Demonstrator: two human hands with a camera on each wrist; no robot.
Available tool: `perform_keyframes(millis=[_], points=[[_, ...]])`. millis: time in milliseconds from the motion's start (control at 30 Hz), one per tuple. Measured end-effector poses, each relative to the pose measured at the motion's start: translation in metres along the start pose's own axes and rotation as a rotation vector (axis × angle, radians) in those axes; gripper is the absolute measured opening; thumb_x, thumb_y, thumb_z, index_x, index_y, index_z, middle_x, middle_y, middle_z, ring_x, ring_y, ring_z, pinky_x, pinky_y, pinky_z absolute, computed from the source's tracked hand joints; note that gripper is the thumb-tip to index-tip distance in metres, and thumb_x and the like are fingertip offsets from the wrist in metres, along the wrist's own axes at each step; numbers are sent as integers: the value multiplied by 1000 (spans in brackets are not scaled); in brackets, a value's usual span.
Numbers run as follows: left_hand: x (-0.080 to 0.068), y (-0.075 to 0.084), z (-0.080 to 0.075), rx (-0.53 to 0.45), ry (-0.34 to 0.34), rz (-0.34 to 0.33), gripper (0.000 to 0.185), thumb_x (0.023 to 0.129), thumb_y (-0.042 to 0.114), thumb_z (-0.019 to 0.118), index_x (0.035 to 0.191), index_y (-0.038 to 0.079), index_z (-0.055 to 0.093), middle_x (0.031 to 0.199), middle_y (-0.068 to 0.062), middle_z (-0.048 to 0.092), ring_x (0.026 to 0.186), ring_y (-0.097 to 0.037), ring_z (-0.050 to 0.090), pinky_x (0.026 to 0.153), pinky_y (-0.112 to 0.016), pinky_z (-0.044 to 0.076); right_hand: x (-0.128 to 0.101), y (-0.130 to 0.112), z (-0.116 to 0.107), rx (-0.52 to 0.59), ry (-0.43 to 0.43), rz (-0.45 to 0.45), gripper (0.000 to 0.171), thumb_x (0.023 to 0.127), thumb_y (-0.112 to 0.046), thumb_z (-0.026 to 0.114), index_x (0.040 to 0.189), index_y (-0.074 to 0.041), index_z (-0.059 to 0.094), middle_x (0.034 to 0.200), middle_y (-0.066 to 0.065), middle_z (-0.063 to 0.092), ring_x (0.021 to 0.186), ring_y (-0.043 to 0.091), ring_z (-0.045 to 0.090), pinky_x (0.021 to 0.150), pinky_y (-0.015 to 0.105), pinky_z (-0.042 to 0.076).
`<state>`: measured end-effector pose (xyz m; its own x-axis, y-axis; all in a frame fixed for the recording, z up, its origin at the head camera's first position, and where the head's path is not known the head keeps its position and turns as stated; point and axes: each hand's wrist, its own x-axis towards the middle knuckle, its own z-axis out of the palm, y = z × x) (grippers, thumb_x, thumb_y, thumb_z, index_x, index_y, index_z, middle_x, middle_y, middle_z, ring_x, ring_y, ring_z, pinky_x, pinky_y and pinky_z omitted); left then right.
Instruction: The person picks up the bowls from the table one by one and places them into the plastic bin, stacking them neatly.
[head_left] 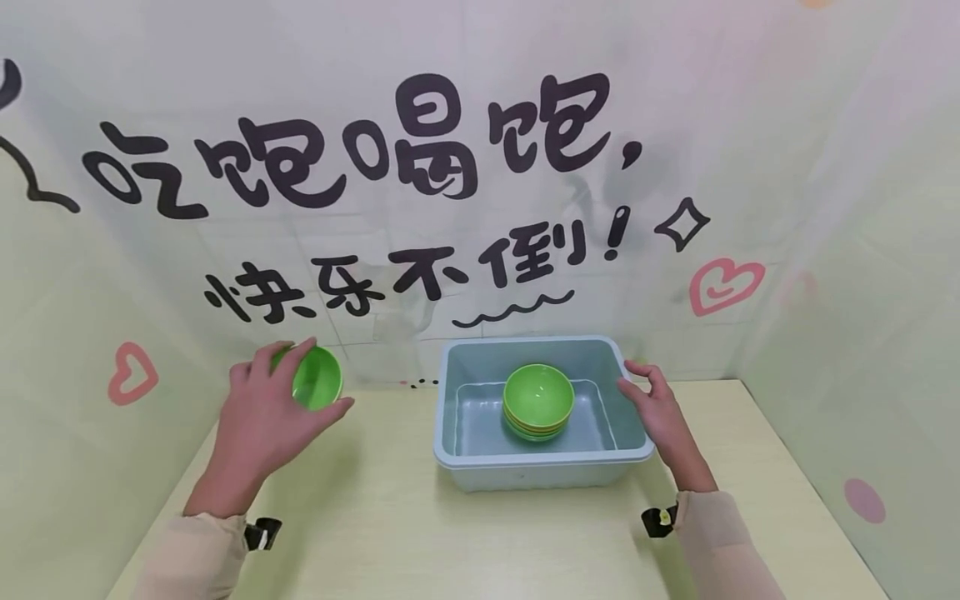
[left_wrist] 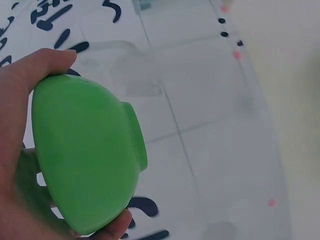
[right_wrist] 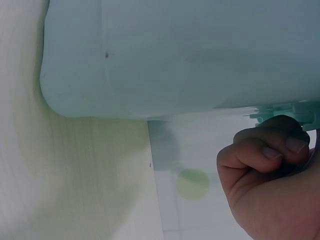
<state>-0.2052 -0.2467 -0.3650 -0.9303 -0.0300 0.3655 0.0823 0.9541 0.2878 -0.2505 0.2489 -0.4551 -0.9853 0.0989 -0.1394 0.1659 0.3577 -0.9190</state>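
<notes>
While the left hand [head_left: 258,421] grips a single green bowl [head_left: 317,377] by its rim, lifted off the table [head_left: 420,533] and tilted on its side near the back wall, the right hand [head_left: 656,408] curls its fingers [right_wrist: 265,150] under the rim of the pale blue tub [head_left: 540,462], steadying it. Judged step: moving the bowl to or from the stack of bowls [head_left: 537,404] in the tub; direction cannot be told. Held bowl sits left of the tub, well apart from the stack, so either way the crossing must clear the tub's near-left wall.
</notes>
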Motion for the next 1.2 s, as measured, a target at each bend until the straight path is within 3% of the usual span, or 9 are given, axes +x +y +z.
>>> perform_keyframes(millis=[300,500,733,933,1200], points=[[18,43,2,-33,16,110,91,75,58,81,150,21,49,150,-18,44,121,-49,43,72,-63,53,1,1,1,9,-1,-10,60,106,-43,50,155,-13,34,159,21,39,123,40,60,96,44,55],[29,62,1,-19,-9,156,93,74,61,80,152,24,47,153,-16,43,123,-46,43,76,-61,54,1,3,2,9,-1,-8,59,106,-42,51,155,-13,35,157,21,41,121,39,61,92,39,55],[39,83,-3,-42,-49,192,94,74,62,79,153,26,45,154,-15,42,129,-44,41,86,-61,53,1,1,0,12,-1,-7,59,106,-41,51,155,-13,34,153,24,45,121,41,62,95,46,56],[43,108,2,-64,-69,249,95,72,64,79,153,27,45,156,-14,41,131,-44,42,91,-60,53,1,1,-1,5,3,-6,58,106,-40,51,155,-13,34,156,22,42,123,41,61,97,46,55],[50,137,8,-82,-64,302,93,73,64,76,153,30,45,155,-10,42,129,-41,44,88,-55,55,2,2,-1,8,8,-10,57,106,-41,51,154,-13,36,154,22,44,112,31,66,84,30,55]])
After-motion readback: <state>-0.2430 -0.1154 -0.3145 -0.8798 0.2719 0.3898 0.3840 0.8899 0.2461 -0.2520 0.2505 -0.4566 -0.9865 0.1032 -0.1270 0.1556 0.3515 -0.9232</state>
